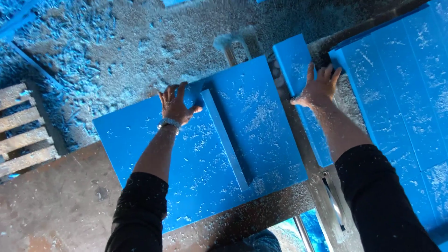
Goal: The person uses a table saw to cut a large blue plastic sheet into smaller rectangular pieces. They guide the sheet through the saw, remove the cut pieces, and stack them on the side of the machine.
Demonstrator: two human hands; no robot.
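Blue panel [205, 154] is lying flat on a grimy, sawdust-covered workbench [60, 196], pretty much dead centre, with a narrow blue strip [225, 140] resting on top of it at a slant. Hard to say what's at the far edge of the panel: there's a pale blurry thing [233, 44] poking up there, too smeared to identify. Same with the metal rail [326, 200] running along the panel's right edge, it's half buried in shavings and cut off at the bottom.

Left hand [175, 103] is palm-down on the big panel, fingers spread, thumb just touching the top end of the strip, watch on the wrist. Right hand [319, 87] is flat with fingers fanned out on a separate narrow blue board [301, 93] on the other side of the rail. Both arms are stretched out forward, black sleeves pushed up.

Off to the right there's a wide blue sheet [401, 88] running out of frame, and a wooden pallet [21, 128] on the left, partly cropped.
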